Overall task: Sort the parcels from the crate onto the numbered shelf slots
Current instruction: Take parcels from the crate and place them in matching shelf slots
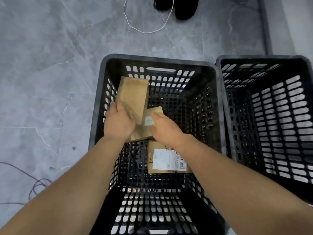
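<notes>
A black lattice crate [101, 92] stands on the floor below me with both my arms reaching into it. A tall brown parcel [133, 94] leans against its far left wall. My left hand [119, 122] grips that parcel's lower end. A smaller brown parcel [149, 119] with a white label lies beside it, and my right hand [165, 127] holds its right edge. A third brown parcel [166, 158] with a large white barcode label lies flat on the crate floor, partly under my right forearm.
A second black lattice crate [264, 116] stands directly to the right, touching the first. Grey marble-look floor [50, 65] surrounds them. A white cable [147, 32] loops on the floor beyond, near a person's black shoes [184, 9]. Dark cables [33, 184] lie at the left.
</notes>
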Demonstrator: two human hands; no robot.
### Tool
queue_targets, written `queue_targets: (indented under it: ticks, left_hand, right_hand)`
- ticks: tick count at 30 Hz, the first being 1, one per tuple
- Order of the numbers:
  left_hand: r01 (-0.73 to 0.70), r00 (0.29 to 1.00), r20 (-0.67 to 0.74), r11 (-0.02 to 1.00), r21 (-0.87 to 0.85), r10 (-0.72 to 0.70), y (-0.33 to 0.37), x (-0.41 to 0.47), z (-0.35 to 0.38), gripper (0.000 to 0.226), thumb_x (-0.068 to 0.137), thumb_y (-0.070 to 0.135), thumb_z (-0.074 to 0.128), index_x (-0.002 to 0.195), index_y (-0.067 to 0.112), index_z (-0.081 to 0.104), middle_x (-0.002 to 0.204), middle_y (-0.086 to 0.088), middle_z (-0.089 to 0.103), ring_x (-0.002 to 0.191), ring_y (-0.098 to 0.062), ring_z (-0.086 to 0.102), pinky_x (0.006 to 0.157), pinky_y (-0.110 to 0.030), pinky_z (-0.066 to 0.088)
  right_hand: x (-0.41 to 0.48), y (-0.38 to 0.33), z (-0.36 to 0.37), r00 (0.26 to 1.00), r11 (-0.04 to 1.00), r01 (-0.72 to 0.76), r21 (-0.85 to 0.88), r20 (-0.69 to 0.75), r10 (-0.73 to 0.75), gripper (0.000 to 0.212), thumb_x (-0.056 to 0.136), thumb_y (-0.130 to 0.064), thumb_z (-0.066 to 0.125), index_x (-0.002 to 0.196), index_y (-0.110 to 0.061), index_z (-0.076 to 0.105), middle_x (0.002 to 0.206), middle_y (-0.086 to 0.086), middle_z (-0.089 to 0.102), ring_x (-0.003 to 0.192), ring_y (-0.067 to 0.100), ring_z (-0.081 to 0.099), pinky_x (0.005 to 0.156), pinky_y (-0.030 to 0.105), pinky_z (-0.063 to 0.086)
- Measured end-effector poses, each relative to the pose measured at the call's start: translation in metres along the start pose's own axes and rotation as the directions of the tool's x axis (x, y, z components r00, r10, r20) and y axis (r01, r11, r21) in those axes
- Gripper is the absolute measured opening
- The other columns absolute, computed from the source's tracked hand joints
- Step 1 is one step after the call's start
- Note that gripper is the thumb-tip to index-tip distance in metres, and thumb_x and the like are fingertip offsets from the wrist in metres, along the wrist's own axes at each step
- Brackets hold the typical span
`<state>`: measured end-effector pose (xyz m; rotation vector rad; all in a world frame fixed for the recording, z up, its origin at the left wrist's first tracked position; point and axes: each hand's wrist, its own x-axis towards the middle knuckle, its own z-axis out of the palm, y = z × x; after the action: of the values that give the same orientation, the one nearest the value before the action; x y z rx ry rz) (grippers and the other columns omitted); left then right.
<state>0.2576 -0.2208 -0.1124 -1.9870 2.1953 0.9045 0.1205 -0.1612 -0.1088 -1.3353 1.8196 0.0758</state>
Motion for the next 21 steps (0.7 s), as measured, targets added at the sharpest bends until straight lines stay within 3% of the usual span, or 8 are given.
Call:
queue_targets:
  ticks: [3,5,8,10,12,15,18,21]
  left_hand:
    - [0.062,0.998,-0.008,0.998,0.030,-0.062,0.001,0.006,0.005,0.052,0.097,0.025,0.041,0.140,-0.003,0.031,0.138,-0.027,0.041,0.126,-0.043,0.037,0.102,-0.044,0.031]
    - [0.125,0.992,0.003,0.992,0.001,-0.125,0.003,0.009,0.006,0.049,0.097,0.030,0.041,0.133,-0.004,0.037,0.131,-0.027,0.048,0.123,-0.042,0.039,0.097,-0.043,0.033]
    - [0.193,0.980,0.046,0.981,-0.027,-0.192,0.008,0.008,0.006,0.065,0.093,0.052,0.042,0.134,0.001,0.040,0.133,-0.023,0.047,0.125,-0.038,0.038,0.098,-0.042,0.034]
    - [0.232,0.971,0.094,0.964,-0.129,-0.221,0.013,0.001,0.004,0.083,0.085,0.066,0.045,0.142,0.006,0.032,0.140,-0.020,0.040,0.131,-0.037,0.035,0.102,-0.044,0.034]
    - [0.281,0.957,0.153,0.915,-0.290,-0.245,0.020,-0.009,-0.006,0.100,0.076,0.072,0.053,0.150,0.016,0.017,0.148,-0.015,0.028,0.135,-0.038,0.032,0.106,-0.051,0.035]
    - [0.305,0.950,0.190,0.872,-0.382,-0.249,0.031,-0.034,-0.020,0.104,0.070,0.066,0.067,0.148,0.032,0.008,0.146,-0.013,0.020,0.131,-0.041,0.034,0.104,-0.052,0.039]
    - [0.302,0.953,0.154,0.833,-0.463,-0.260,0.041,-0.057,-0.038,0.111,0.064,0.067,0.072,0.148,0.035,0.008,0.141,-0.012,0.022,0.128,-0.040,0.036,0.103,-0.049,0.040]
    - [0.337,0.937,0.131,0.744,-0.577,-0.323,0.052,-0.076,-0.067,0.115,0.064,0.063,0.075,0.151,0.031,0.007,0.145,-0.012,0.021,0.130,-0.037,0.035,0.105,-0.047,0.037]
  right_hand:
    - [0.016,-0.001,0.011,0.995,0.987,-0.067,0.146,0.082,0.055,0.045,0.093,-0.006,0.044,0.136,-0.006,0.035,0.141,0.015,0.039,0.126,0.032,0.044,0.095,0.034,0.041]
    - [0.018,0.000,0.019,0.991,0.961,-0.081,0.263,0.124,0.049,0.053,0.092,-0.011,0.048,0.142,-0.017,0.031,0.139,0.011,0.044,0.119,0.029,0.050,0.099,0.040,0.044]
    - [0.006,0.007,0.024,0.990,0.906,-0.078,0.417,0.136,0.023,0.054,0.091,-0.011,0.050,0.140,-0.028,0.033,0.120,-0.002,0.055,0.090,0.014,0.056,0.077,0.029,0.050]
    - [-0.010,0.012,0.022,0.988,0.900,-0.058,0.432,0.156,-0.012,0.066,0.091,-0.005,0.048,0.146,-0.033,0.025,0.122,-0.007,0.053,0.084,0.008,0.054,0.069,0.023,0.045]
    - [-0.028,0.013,0.019,0.988,0.919,-0.028,0.394,0.148,-0.033,0.076,0.091,-0.008,0.050,0.150,-0.037,0.012,0.141,-0.007,0.043,0.105,0.015,0.056,0.083,0.028,0.047]
    - [-0.056,0.003,0.005,0.993,0.934,0.037,0.354,0.089,-0.073,0.084,0.095,-0.013,0.051,0.152,-0.036,-0.006,0.160,-0.012,0.011,0.140,0.018,0.033,0.112,0.036,0.034]
    - [-0.082,-0.015,-0.017,0.986,0.963,0.161,0.218,0.007,-0.166,0.087,0.093,-0.004,0.048,0.152,-0.034,-0.008,0.160,-0.015,-0.008,0.148,0.018,0.010,0.118,0.042,0.023]
    - [-0.108,-0.031,-0.044,0.970,0.959,0.244,0.147,-0.020,-0.244,0.085,0.091,-0.002,0.043,0.152,-0.034,-0.006,0.159,-0.018,-0.010,0.148,0.019,0.002,0.120,0.039,0.016]
